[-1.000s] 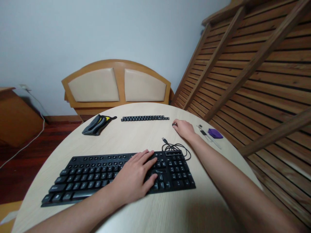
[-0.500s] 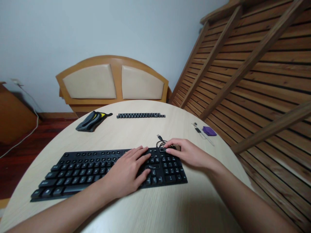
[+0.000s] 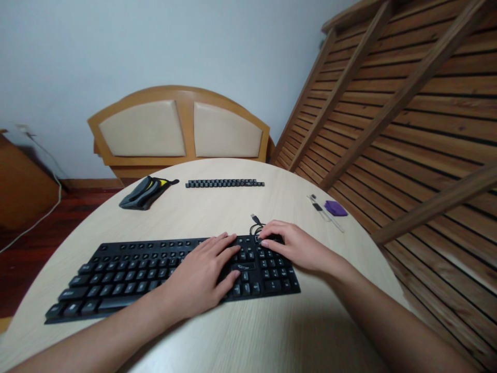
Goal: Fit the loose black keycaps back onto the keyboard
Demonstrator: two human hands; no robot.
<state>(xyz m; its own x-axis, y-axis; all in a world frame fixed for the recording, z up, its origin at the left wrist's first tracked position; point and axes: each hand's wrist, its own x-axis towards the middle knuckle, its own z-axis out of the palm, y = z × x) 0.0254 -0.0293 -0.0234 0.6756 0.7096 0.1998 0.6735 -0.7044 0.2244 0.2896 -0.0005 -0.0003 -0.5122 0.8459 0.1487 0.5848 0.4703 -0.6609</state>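
A black keyboard (image 3: pixel 128 272) lies across the round wooden table (image 3: pixel 248 331) in front of me. My left hand (image 3: pixel 202 277) rests flat on its right-middle keys, fingers spread and open. My right hand (image 3: pixel 298 248) is at the keyboard's upper right corner, with its fingertips held together and pressed down on a small black keycap (image 3: pixel 268 240) among the keys there. The keyboard's cable (image 3: pixel 256 224) is coiled just behind that hand, its USB plug lying loose.
A row of loose black keycaps (image 3: pixel 225 183) lies at the table's far side, with a black-and-yellow pouch (image 3: pixel 145 192) to its left. A purple piece (image 3: pixel 335 208) and a thin tool (image 3: pixel 324 213) lie at the right edge. A chair back (image 3: pixel 178 129) stands behind the table, and slatted wooden frames (image 3: pixel 407 119) lean at the right.
My right hand came back from the far keycap row to the keyboard's upper right corner, carrying a small dark piece. My left hand stayed flat on the keys.
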